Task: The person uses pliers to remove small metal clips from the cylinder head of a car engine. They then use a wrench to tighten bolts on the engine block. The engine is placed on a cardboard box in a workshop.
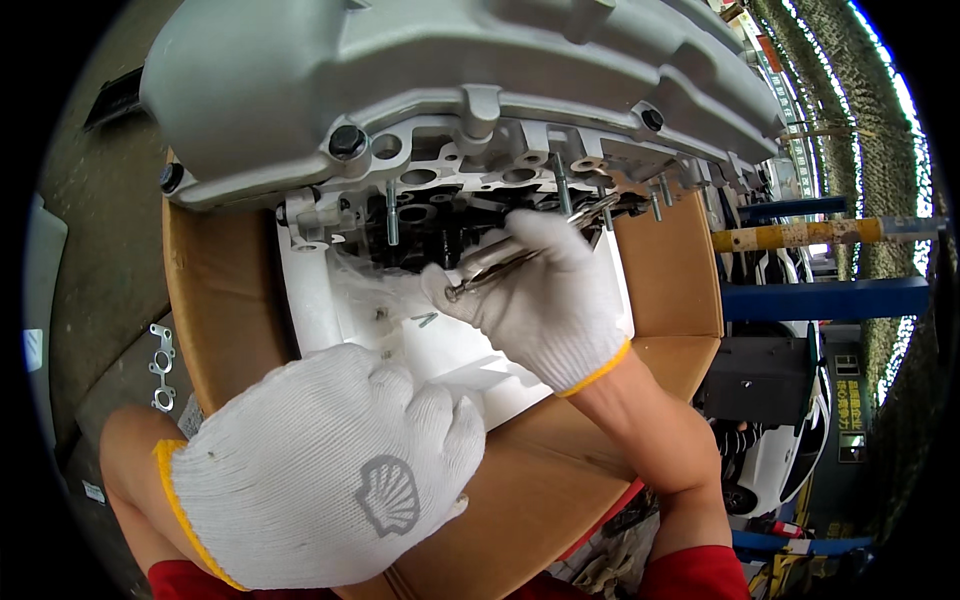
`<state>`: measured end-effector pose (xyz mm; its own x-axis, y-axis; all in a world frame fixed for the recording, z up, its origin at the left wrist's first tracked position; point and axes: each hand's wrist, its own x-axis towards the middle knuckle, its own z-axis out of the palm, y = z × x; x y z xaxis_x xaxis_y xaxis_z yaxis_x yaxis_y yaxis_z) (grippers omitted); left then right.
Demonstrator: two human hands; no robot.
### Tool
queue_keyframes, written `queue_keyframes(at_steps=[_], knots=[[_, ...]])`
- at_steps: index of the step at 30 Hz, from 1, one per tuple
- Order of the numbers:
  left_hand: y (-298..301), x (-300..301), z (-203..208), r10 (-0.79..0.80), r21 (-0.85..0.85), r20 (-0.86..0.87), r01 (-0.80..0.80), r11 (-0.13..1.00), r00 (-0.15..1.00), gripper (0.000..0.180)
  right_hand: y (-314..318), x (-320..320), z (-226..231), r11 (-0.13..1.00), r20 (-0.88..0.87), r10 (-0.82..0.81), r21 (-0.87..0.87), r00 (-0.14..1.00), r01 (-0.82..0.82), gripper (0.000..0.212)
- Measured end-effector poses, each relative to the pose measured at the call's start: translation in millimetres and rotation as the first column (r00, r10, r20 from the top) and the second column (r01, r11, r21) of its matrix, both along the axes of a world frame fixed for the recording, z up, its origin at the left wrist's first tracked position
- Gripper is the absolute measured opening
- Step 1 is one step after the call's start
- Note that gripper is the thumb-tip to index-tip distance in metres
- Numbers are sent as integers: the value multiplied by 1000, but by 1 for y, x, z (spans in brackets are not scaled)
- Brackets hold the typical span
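A grey metal engine assembly (430,60) with a ribbed cover fills the upper part of the view. Threaded studs (392,215) stick out along its lower edge. My right hand (545,300), in a white knit glove with a yellow cuff, is closed around metal locking pliers (487,262). Their jaws reach right, close beside the studs; whether they grip one I cannot tell. Nearer to me, my left hand (330,460), gloved the same way, shows its back with the fingers curled. Its palm side is hidden, so anything inside it cannot be seen.
An open cardboard box (680,270) surrounds the engine, with white foam (460,350) and clear plastic inside. A metal gasket (162,370) lies on the floor at left. At right stand a yellow-and-white bar (800,235), a blue beam (830,298) and a white car (785,465).
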<state>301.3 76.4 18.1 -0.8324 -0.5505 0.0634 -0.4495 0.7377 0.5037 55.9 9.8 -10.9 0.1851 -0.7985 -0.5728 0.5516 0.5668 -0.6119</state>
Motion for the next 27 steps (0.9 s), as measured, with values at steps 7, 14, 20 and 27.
queue_keyframes(at_steps=[7,14,20,27], knots=[[-4,0,8,-47,-116,5,47,992,999,44,0,-5,-14,997,-84,-6,-73,996,0,27],[-9,1,7,-58,-63,-92,52,997,994,43,-6,-47,-46,975,-789,-134,-214,599,-65,24],[-8,-4,1,-71,-97,-40,67,993,997,43,5,-20,-22,992,-284,-85,-119,955,53,31],[-9,-2,5,-92,-82,17,93,992,996,43,2,-20,-20,988,-235,9,-148,972,-45,35]])
